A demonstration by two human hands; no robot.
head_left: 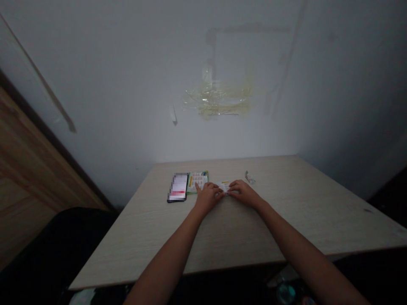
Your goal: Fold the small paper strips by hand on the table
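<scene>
A small white printed paper (225, 185) lies on the table between my two hands. My left hand (209, 195) has its fingers closed at the left edge of the paper, its thumb side by the table. From the other side my right hand (243, 192) pinches the right part, partly covering it. Just left of my left hand is a green-edged booklet (197, 179) with rows of small printed pictures; its lower right corner is behind the hand. Beside the booklet lies a phone (178, 187) with a lit, blurred-out screen.
A small crumpled wrapper-like piece (250, 177) sits beyond my right hand. The pale wooden table (235, 237) meets a white wall (133, 84) marked with old tape (219, 101). Dark objects and a wooden panel (28, 156) stand at the left.
</scene>
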